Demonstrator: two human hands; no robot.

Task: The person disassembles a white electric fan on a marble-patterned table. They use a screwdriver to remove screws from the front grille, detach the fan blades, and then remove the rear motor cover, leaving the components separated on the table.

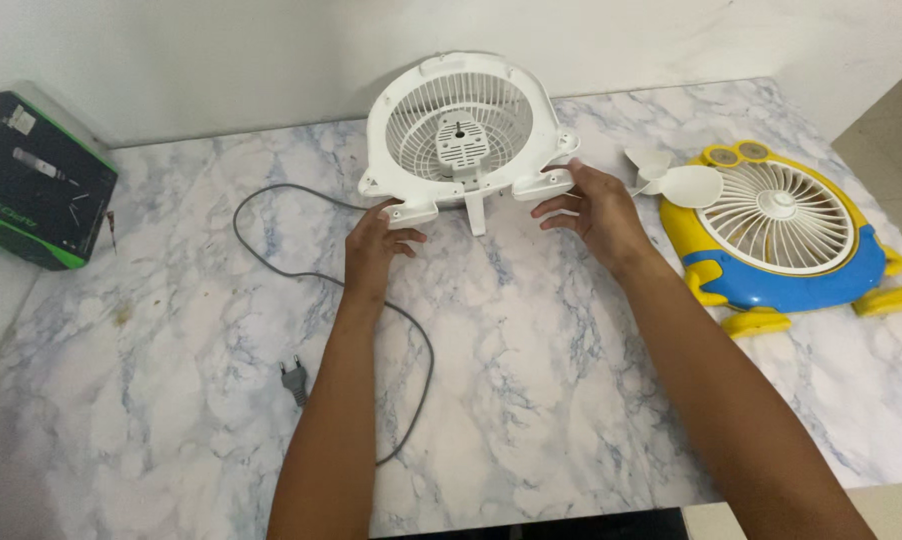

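White fan housing (461, 135) | upright, marble counter (531, 400) | white wall (221, 50) behind

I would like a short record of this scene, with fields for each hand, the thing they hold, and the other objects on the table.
left hand: grips left foot of white fan housing
right hand: grips its right foot
housing: upright, rear grille faces camera
grey cord: loops to plug
white fan blade: lies on yellow-blue front cover
green-black box: far left
surface: marble-pattern table
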